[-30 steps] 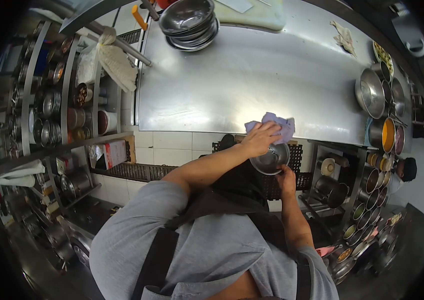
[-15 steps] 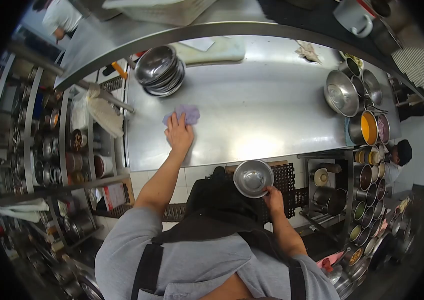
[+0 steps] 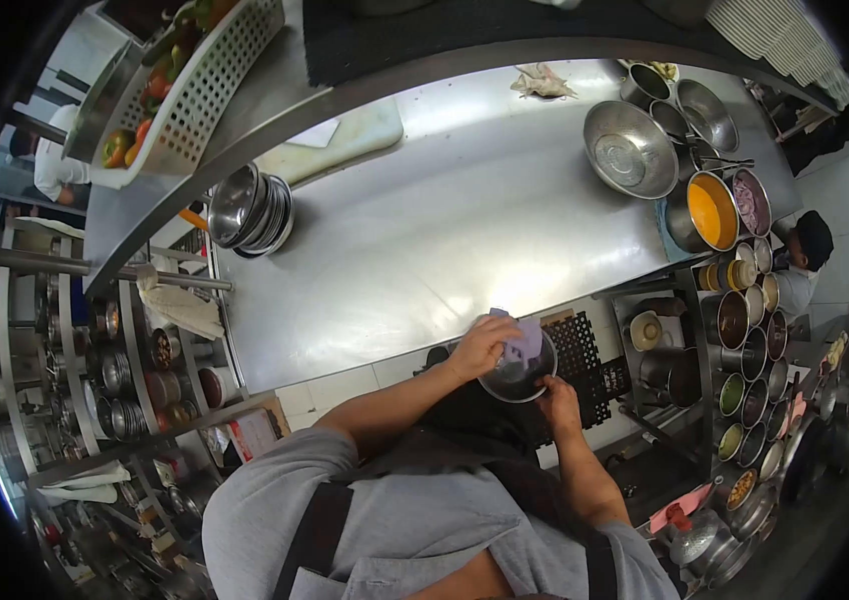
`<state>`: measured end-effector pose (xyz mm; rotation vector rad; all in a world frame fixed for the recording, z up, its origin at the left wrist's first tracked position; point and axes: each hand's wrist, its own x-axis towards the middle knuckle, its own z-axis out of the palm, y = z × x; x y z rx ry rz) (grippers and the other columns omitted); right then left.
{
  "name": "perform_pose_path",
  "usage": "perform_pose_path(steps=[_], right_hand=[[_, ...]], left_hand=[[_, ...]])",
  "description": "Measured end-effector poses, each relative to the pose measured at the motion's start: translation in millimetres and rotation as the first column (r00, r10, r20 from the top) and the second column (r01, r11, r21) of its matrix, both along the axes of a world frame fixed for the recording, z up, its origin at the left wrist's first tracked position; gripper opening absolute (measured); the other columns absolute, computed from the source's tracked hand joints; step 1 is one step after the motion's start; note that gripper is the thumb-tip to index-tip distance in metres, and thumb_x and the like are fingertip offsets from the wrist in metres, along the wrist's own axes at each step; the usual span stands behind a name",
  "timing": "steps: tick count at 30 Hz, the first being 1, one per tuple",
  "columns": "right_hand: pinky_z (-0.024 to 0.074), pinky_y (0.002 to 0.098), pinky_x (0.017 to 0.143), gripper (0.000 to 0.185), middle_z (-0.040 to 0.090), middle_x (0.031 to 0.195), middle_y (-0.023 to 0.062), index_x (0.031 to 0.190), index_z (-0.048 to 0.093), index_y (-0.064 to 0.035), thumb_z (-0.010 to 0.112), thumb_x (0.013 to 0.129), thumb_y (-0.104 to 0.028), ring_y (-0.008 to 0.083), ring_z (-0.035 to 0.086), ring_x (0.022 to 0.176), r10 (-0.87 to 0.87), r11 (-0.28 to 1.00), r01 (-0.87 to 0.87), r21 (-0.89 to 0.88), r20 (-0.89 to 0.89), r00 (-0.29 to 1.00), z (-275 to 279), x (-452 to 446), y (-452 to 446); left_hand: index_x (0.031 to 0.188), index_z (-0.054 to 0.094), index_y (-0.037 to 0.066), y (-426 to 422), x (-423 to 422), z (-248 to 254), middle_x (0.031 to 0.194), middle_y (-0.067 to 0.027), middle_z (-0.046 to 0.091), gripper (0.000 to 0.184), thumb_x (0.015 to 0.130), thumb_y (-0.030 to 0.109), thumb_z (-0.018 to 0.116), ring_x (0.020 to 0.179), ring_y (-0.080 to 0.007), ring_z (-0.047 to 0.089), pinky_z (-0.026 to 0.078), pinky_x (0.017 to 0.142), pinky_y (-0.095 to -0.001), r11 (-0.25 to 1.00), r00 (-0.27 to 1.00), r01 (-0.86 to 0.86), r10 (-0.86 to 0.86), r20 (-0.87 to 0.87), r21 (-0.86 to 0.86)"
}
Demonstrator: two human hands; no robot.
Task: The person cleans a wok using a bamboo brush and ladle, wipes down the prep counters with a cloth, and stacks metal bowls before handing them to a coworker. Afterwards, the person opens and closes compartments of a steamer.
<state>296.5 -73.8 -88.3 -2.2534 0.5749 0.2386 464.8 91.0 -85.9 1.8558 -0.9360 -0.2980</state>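
Beyond the steel table's near edge, a metal bowl (image 3: 517, 384) is held in front of my body. My right hand (image 3: 561, 405) grips its near right rim. The fingers of my left hand (image 3: 483, 347) are closed on a purple cloth (image 3: 522, 343), which hangs over the bowl's left side and partly inside it. Some of the bowl's interior is hidden by the cloth and the left hand. A stack of metal bowls (image 3: 252, 210) stands at the left end of the steel table (image 3: 395, 240).
A large bowl (image 3: 631, 150), a pot of orange sauce (image 3: 713, 212) and other pots fill the table's right end. A cutting board (image 3: 345, 140) lies behind. An overhead shelf holds a white basket (image 3: 190, 100). A person (image 3: 803, 260) is at the right, another (image 3: 55, 160) at the far left.
My left hand has moved from the table's left part back to the bowl, bringing the purple cloth with it. My right hand still holds the bowl. The camera view has turned.
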Motion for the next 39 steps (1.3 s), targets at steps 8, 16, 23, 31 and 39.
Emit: perform_pose_path(steps=[8, 16, 23, 31, 39], right_hand=[[0.048, 0.0381, 0.071, 0.034, 0.062, 0.086, 0.015, 0.088, 0.062, -0.0052, 0.069, 0.058, 0.007, 0.0332, 0.061, 0.083, -0.005, 0.998, 0.011, -0.061, 0.101, 0.995, 1, -8, -47], [0.048, 0.0404, 0.073, 0.03, 0.062, 0.086, 0.0149, 0.086, 0.063, -0.0075, 0.065, 0.058, 0.002, 0.0336, 0.06, 0.084, -0.223, 0.967, 0.211, -0.142, -0.077, 0.972, 6, -19, -70], [0.0487, 0.0391, 0.07, 0.026, 0.062, 0.084, 0.0136, 0.086, 0.064, -0.0079, 0.069, 0.061, -0.002, 0.033, 0.061, 0.078, -0.33, 0.941, 0.314, -0.124, -0.144, 0.933, -8, -12, -61], [0.0483, 0.0408, 0.069, 0.024, 0.06, 0.082, 0.0147, 0.086, 0.063, -0.0085, 0.066, 0.063, 0.0, 0.0339, 0.06, 0.079, -0.286, 0.957, 0.281, -0.077, -0.06, 0.956, -25, 12, -64], [0.0469, 0.0375, 0.067, 0.03, 0.059, 0.079, 0.013, 0.087, 0.061, -0.0059, 0.068, 0.06, 0.004, 0.0311, 0.06, 0.076, -0.198, 0.98, 0.194, 0.051, 0.079, 0.977, -11, -1, -111]], left_hand=[[0.12, 0.054, 0.009, -12, 192, 77, 0.104, -0.0101, 0.063, 0.041, 0.079, 0.006, 0.051, 0.092, -0.0172, 0.059, 0.046, 0.081, -0.0294, 0.814, 0.812, -0.562, 0.512, -0.28, -0.143], [0.118, 0.052, 0.004, -31, 445, 42, 0.109, -0.0173, 0.059, 0.046, 0.072, 0.011, 0.052, 0.101, -0.0288, 0.056, 0.042, 0.087, -0.033, 0.661, 0.752, -0.657, 0.548, 0.366, 0.363], [0.113, 0.056, 0.005, -67, 539, -56, 0.105, -0.0183, 0.06, 0.046, 0.068, 0.005, 0.048, 0.101, -0.0322, 0.055, 0.041, 0.09, -0.0351, 0.593, 0.739, -0.66, 0.405, 0.538, 0.461], [0.105, 0.061, 0.009, -93, 383, -36, 0.11, -0.0179, 0.057, 0.05, 0.059, -0.002, 0.047, 0.108, -0.0361, 0.049, 0.036, 0.096, -0.0438, 0.982, 0.854, -0.078, -0.023, 0.52, 0.172], [0.094, 0.066, 0.017, -136, 68, -10, 0.11, -0.009, 0.058, 0.048, 0.057, -0.008, 0.051, 0.106, -0.03, 0.05, 0.045, 0.087, -0.0409, 0.964, 0.927, 0.224, -0.256, 0.273, 0.143]])
